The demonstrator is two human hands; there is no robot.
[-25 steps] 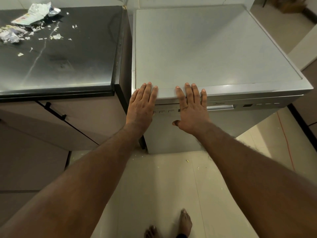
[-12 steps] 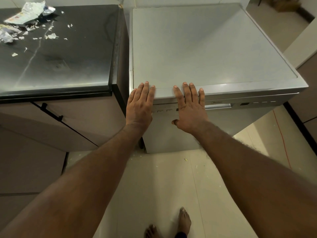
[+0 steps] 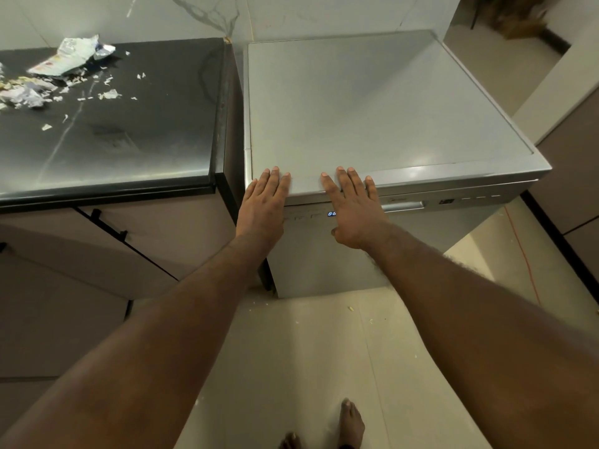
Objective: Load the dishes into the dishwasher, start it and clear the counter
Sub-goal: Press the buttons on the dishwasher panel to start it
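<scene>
Both the left hand [image 3: 264,202] and right hand [image 3: 353,210] are lying flat, straight-fingered, on the front lip of the smooth, boxy dishwasher [image 3: 372,108].

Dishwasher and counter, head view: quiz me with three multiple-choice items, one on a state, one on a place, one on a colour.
1. How is the door of the dishwasher? A. fully down B. half open C. shut
2. Where does the wrapper lie? A. on the counter, far left B. on the dishwasher C. on the floor
3. What colour is the lit display? A. red B. blue C. green

1 C: its front stands upright under the top, left hand and right hand flat on the edge.
2 A: it lies among scraps on the dark counter.
3 B: blue digits glow beside the right hand.
</scene>
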